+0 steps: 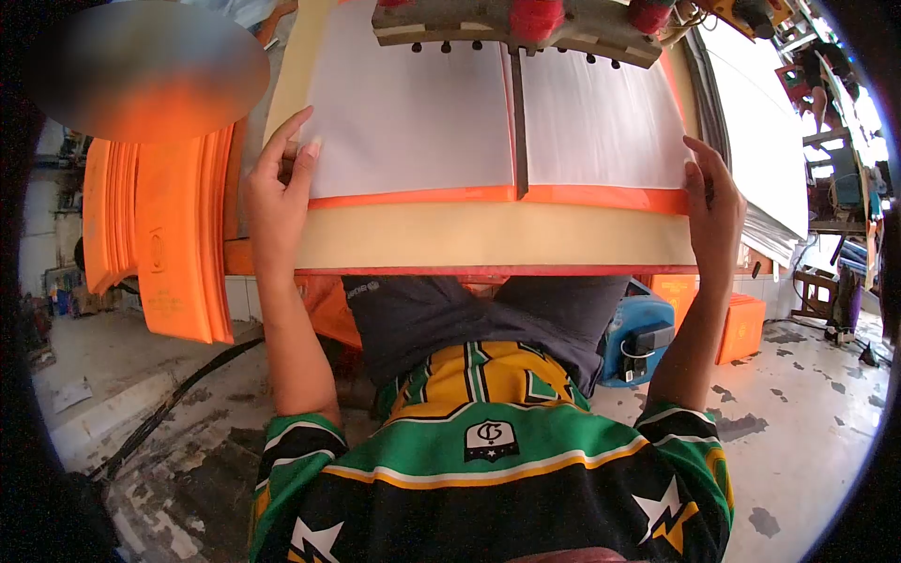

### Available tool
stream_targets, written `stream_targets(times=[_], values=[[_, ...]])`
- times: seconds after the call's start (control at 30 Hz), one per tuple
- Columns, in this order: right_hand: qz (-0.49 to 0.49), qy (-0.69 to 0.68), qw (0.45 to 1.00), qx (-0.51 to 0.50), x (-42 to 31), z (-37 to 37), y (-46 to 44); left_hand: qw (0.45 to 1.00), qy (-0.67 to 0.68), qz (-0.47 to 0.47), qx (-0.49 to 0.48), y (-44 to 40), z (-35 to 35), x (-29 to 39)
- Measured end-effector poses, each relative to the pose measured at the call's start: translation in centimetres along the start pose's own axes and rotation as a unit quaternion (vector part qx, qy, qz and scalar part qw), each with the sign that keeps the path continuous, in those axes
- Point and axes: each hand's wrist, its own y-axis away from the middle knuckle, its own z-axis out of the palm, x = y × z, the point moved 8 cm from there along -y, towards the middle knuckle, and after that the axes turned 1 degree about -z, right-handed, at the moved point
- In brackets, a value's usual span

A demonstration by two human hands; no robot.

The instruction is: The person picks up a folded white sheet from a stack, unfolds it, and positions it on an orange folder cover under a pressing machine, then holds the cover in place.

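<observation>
- The two white panels (413, 122) lie side by side in front of you, on an orange sheet (610, 196) whose border shows along the near side; the right panel shines a little, so I judge it may be slippery.
- The dark narrow bar (519, 122) runs along the gap between them. I cannot tell whether it presses down or is slightly above; better keep the gap parallel with it.
- Your left hand (280, 178) is at the left panel's outer edge, its grip open, with thumb and index finger apart. Use light fingertips there, so that the sheet does not wrinkle.
- Your right hand (717, 192) is at the opposite outer edge. I cannot tell if its grip is pinching the sheet or only touching it. An equal pull on both sides should keep the work straight.
- Under all this is the cream board (488, 235); its front strip can serve you as a straight reference for the orange border.
- Above hangs the machine head (441, 23), so keep your fingers at the sides, away from it and from the bar.
</observation>
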Motion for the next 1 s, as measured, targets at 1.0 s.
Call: stream_targets(times=[1.0], values=[[0.004,0.088,0.995,0.046,0.0,0.5,2.2,0.995,-0.062,0.065,0.045,1.2,-0.1,0.8]])
